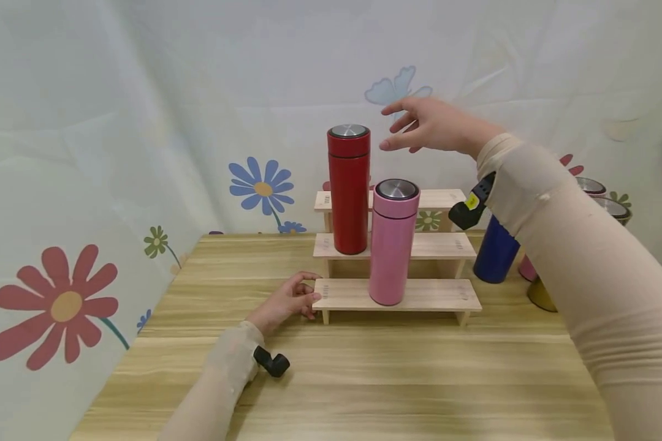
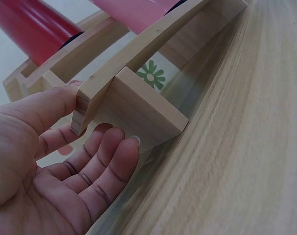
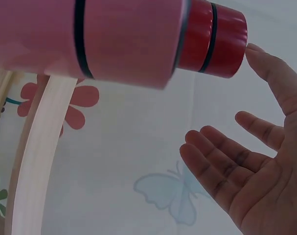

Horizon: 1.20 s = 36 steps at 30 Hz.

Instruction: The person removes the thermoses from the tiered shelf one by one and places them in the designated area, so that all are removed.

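A three-step wooden stand [image 1: 441, 295] stands on the table. My left hand [image 1: 288, 301] pinches the left end of its lowest step, with the thumb at the upper edge and the index finger below, as the left wrist view shows. The other fingers curl loosely beside the step's support leg [image 2: 138, 105]. On the lowest step a pink thermos [image 1: 393, 245] is upright. A taller red thermos [image 1: 349, 190] rises from the middle step. My right hand [image 1: 433, 125] is in the air to the right of the red lid, fingers spread and loosely bent, holding nothing.
Right of the stand, partly behind my right forearm, are a blue thermos [image 1: 495, 251], a gold one [image 1: 540, 295] and a pink one [image 1: 526, 268]. A pale curtain [image 1: 198, 67] printed with flowers hangs behind the wood-grain table [image 1: 364, 380].
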### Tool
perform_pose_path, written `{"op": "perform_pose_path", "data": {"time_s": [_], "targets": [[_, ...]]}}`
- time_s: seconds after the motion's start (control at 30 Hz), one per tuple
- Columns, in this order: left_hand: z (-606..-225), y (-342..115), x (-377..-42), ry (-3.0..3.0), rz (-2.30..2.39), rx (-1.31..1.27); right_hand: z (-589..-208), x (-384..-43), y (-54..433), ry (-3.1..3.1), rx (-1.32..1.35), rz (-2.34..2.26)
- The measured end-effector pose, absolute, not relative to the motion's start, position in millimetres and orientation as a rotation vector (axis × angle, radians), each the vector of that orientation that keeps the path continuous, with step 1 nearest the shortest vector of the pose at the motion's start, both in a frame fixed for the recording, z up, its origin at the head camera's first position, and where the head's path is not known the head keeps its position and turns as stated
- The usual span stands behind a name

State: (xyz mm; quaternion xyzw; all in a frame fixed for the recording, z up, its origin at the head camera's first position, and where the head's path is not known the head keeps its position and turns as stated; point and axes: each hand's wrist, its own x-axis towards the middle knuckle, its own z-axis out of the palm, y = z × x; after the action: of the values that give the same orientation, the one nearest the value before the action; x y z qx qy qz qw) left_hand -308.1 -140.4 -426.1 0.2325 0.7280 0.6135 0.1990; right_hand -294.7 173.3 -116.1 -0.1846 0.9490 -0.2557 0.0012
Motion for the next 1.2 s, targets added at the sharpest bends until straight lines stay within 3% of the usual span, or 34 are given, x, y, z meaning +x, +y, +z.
{"op": "perform_pose_path", "data": {"time_s": [1.2], "targets": [[-428,-129,-313,2.051,1.693,0.664,-150,-318,136,2.954,-0.586,-1.069]]}}
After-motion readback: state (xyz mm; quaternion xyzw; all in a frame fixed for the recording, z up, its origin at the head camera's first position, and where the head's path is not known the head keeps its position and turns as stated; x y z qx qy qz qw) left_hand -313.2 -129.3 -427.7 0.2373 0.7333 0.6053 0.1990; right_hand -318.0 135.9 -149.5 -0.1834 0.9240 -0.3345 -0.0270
